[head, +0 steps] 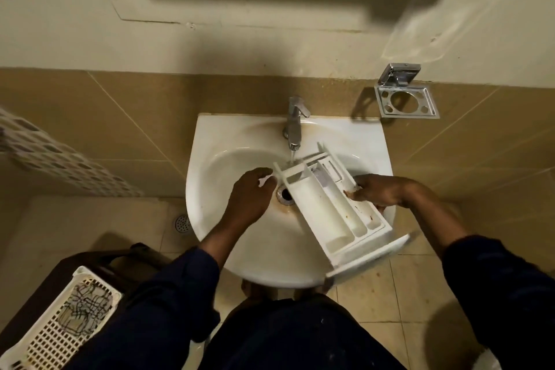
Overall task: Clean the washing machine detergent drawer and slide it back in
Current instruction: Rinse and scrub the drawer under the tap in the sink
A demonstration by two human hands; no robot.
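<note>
The white detergent drawer (330, 207) lies slanted across the right half of the white basin (228, 141), its front panel hanging over the near rim. Brown stains mark its right compartment. Water runs from the chrome tap (294, 123) onto the drawer's far end. My right hand (381, 192) grips the drawer's right side wall. My left hand (249, 198) hovers over the basin just left of the drawer's far corner, fingers curled and slightly apart, holding nothing that I can see. The drain (285, 194) sits between my left hand and the drawer.
A chrome holder (405, 99) is fixed to the tan tiled wall at the right of the basin. A white perforated basket (57, 321) stands on a dark object at the lower left. A floor drain (181, 223) lies left of the basin.
</note>
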